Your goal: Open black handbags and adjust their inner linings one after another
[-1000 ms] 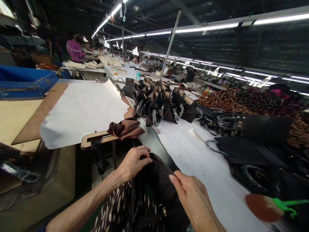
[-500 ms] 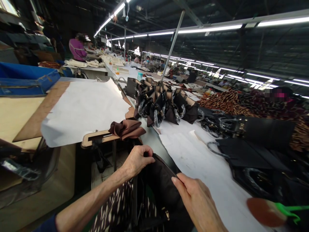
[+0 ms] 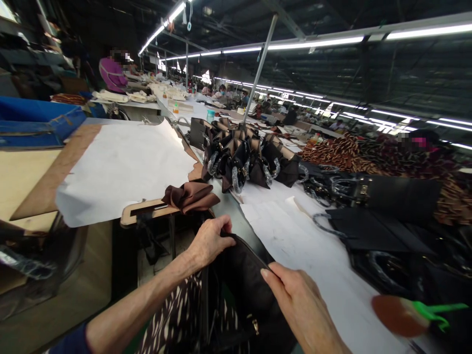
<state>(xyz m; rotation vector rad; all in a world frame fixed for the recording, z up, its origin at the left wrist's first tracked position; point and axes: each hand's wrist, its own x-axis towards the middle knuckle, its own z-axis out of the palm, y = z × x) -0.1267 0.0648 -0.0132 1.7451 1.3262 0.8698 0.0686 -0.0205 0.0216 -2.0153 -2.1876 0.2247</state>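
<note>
A black handbag [image 3: 247, 290] with a small gold-coloured metal fitting hangs in front of my body, over my patterned clothing. My left hand [image 3: 210, 241] pinches its top edge at the far corner, thumb and fingers closed. Further along the same edge, nearer to me on the right, my right hand [image 3: 295, 292] grips it between thumb and fingers. The edge runs taut between the two hands. Most of the bag's lower part is dark, and its far side is hidden.
Several black bags with wrapped handles [image 3: 247, 157] stand on the table ahead. Brown fabric [image 3: 191, 196] lies on a wooden frame [image 3: 143, 212] at left. White paper [image 3: 273, 236] covers the right table, beside more black bags [image 3: 368, 231] and a brown container with a green part [image 3: 400, 314].
The view has shifted slightly, so the surroundings sit a little further left. Both hands keep their hold on the bag's edge, the left barely raised.
</note>
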